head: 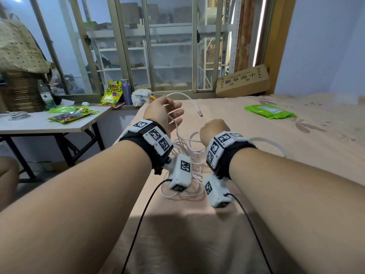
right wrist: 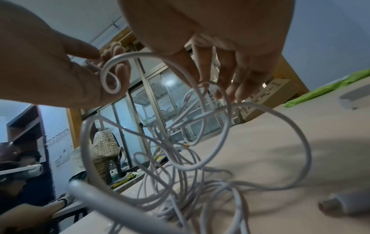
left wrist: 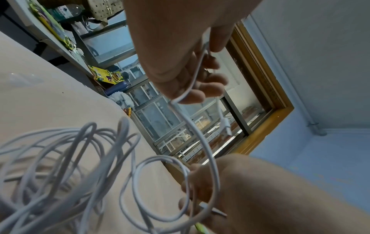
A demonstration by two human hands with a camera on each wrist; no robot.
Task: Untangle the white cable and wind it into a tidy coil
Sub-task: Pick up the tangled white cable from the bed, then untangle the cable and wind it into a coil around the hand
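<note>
A long white cable [head: 178, 93] lies partly in a loose tangle [head: 184, 149] on the bed between my wrists. My left hand [head: 160, 111] is raised and pinches the cable [left wrist: 197, 71] near one end between thumb and fingers [left wrist: 218, 41]. The metal-tipped plug [head: 200, 114] hangs free beyond it. My right hand [head: 213, 129] is lower and to the right, its back to the head camera. In the right wrist view its thumb and fingers [right wrist: 202, 74] pinch a strand above the tangle [right wrist: 180, 174]. A second plug end [right wrist: 340, 204] lies on the sheet.
The peach bed sheet [head: 276, 165] stretches ahead and to the right, with a green packet [head: 269, 111] on it. A cardboard box [head: 243, 81] leans at the window. A table [head: 39, 125] with snack bags stands on the left. Black wrist-camera wires [head: 142, 214] hang below my arms.
</note>
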